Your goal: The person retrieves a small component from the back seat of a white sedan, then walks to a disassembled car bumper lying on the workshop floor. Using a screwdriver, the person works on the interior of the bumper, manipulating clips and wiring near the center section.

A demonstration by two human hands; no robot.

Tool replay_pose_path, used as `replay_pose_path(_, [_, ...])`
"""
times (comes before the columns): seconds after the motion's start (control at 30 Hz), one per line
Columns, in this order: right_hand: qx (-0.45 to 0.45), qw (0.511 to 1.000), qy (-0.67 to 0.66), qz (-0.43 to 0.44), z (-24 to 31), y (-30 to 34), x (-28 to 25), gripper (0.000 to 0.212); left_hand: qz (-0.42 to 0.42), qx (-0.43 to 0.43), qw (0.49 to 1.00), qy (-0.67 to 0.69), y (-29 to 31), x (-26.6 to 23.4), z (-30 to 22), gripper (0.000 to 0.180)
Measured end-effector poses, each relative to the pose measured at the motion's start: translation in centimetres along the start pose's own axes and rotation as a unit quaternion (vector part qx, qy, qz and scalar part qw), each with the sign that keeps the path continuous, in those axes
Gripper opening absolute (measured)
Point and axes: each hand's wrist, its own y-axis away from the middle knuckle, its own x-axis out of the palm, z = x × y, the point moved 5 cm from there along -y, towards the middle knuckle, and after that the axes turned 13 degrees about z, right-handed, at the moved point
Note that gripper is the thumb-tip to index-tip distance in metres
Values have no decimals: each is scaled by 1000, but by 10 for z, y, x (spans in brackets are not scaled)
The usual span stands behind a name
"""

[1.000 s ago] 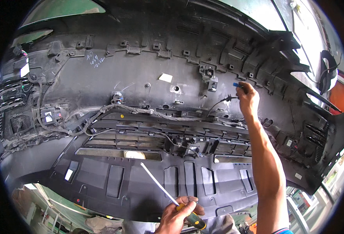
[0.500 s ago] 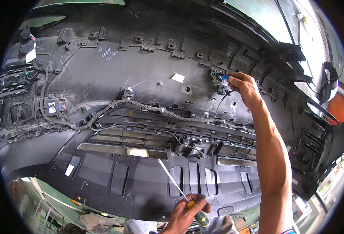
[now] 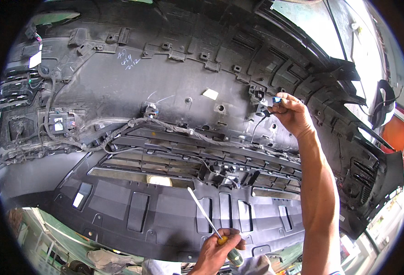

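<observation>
My left hand [image 3: 214, 253] is closed around a screwdriver [image 3: 235, 258] with a yellow and green handle, its shaft slanting up and left over the lower black panel. My right hand [image 3: 295, 117] reaches far forward and pinches a small blue plug connector [image 3: 276, 99] between thumb and fingers. A thin black cable [image 3: 256, 129] runs up from the wiring harness to that hand. Just left of the plug, apart from it, a black sensor or socket [image 3: 258, 94] is mounted on the inner side of a large black car bumper [image 3: 165, 87].
A wrapped wiring harness [image 3: 206, 136] crosses the bumper above the slatted grille [image 3: 151, 162]. At the left sits a boxy module [image 3: 61, 123] with wires. A pale sticker [image 3: 210, 94] and handwritten marks are on the bumper's inner face. Tabs and clips stick up along its far edge.
My right hand has drawn the blue plug away from the black socket, slightly right and nearer to me. The left hand with the screwdriver has hardly moved.
</observation>
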Motion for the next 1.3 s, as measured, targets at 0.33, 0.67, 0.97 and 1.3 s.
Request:
replay_pose_path(0.33, [-9,1000,-11,-2,-2,6,-6,29,16,16,999,-32,-4,3,-5,20])
replay_pose_path(0.67, [-25,998,-23,-61,0,15,-5,20,6,18,999,-36,-5,6,-8,20])
replay_pose_path(0.97, [-14,950,272,-154,11,6,3,23,-2,33,996,-77,-11,1,-3,20])
replay_pose_path(1.3, [3,865,456,-207,16,-6,7,23,4,47,998,-45,-16,-2,-2,18])
